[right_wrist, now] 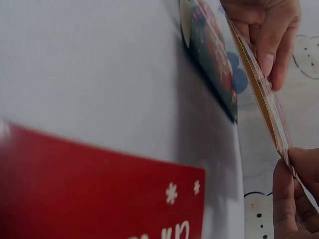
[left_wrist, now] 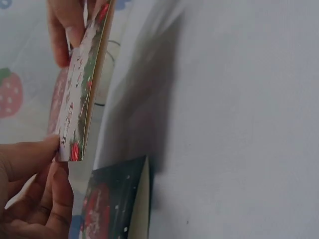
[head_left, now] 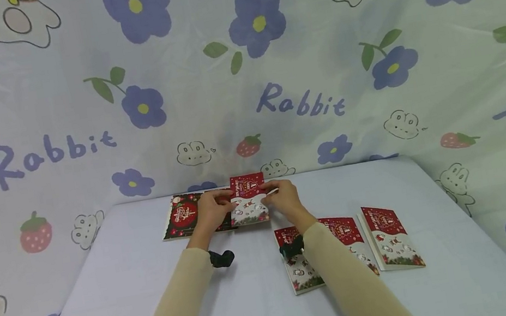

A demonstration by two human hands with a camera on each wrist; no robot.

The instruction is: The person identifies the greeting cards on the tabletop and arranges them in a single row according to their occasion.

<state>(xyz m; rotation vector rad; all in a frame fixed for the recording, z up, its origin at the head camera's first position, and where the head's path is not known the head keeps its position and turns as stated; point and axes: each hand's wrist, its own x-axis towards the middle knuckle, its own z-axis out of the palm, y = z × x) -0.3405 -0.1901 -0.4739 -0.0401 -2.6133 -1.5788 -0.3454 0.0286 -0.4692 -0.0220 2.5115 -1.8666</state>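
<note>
Head view, table (head_left: 123, 311): white, runs back to patterned cloth (head_left: 191, 79) hanging behind.
Dark card (head_left: 185, 215): lies flat near far edge of table, left of centre; red round patch and white lettering on front; right part hidden behind left hand and held card.
Left sleeve (head_left: 171, 303): beige, reaches up from bottom of view; black wrist device (head_left: 222, 259) just beside cuff.
Left hand (head_left: 213, 208): pinches left edge of held card between thumb and fingers.
Held card (head_left: 250, 211): red top, white lower part, green-and-red trim along bottom; raised above table near far edge, between both hands, overlapping dark card from this angle; tilted up, front towards wearer; seen nearly edge-on in wrist views, layers slightly parted.
Right hand (head_left: 284, 197): pinches right edge of same card, thumb and fingers pressed on.
Right sleeve (head_left: 359, 279): beige, crosses over two cards below; black wrist device (head_left: 292, 247) at cuff.
Near red card (head_left: 306, 276): on table, partly covered by right arm.
Middle red card (head_left: 352, 239): on table, also partly covered; contact with near one hidden, cannot tell.
Rightmost red card (head_left: 393, 238): on table just beside middle one, slightly angled, pale inner edge showing along left side.
</note>
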